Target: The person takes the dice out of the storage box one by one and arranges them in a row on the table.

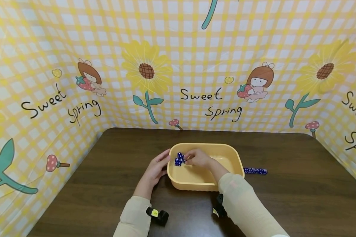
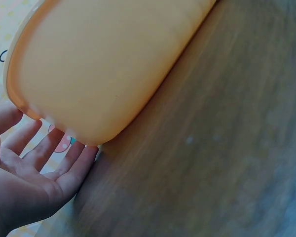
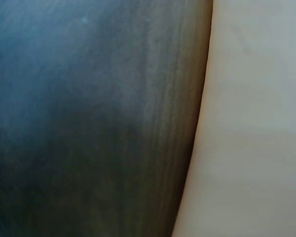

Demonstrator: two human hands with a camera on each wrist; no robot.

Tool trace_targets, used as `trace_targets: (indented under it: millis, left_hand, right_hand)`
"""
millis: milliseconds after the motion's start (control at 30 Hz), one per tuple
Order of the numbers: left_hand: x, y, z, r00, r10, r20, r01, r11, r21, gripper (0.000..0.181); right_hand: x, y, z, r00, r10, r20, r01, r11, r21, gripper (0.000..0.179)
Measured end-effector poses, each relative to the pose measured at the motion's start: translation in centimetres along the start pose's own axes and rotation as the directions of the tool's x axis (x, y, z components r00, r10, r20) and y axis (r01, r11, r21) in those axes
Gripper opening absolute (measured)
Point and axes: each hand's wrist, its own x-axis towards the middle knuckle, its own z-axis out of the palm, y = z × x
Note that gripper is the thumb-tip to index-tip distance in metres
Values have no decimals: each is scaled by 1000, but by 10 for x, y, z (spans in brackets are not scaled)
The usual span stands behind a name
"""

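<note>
A pale yellow plastic basin (image 1: 225, 152) stands on the table. My left hand (image 1: 156, 168) rests against its left end. In the left wrist view, the fingertips of that hand (image 2: 34, 173) touch the outer wall with the fingers spread and only slightly bent. Inside the basin, my right hand (image 1: 198, 158) reaches to the left end, its fingers curled and pinching a blue die at the tips. Beside those fingertips lie several blue dice (image 1: 177, 161) with white dots, bunched on the basin floor. Only the basin's outer wall (image 3: 251, 123) and tabletop show in the right wrist view.
To the right of the basin, several blue dice (image 1: 255, 171) form a straight row on the dark wooden table (image 1: 284, 197). A yellow checked cloth (image 1: 195, 65) with printed flowers hangs behind the table and at its sides.
</note>
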Motion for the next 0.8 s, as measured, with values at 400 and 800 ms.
trace_targets:
  millis: [400,800]
  left_hand:
    - [1,-1,-1,1000,-4,10,4,1000,3,43]
    - [1,-1,-1,1000,0,4,0,1000,10,42]
  right_hand:
    - [-1,3,1,999,-37,31,37,999,-25,17]
    - [-2,4,3,994,-101,31,103,991,-82,12]
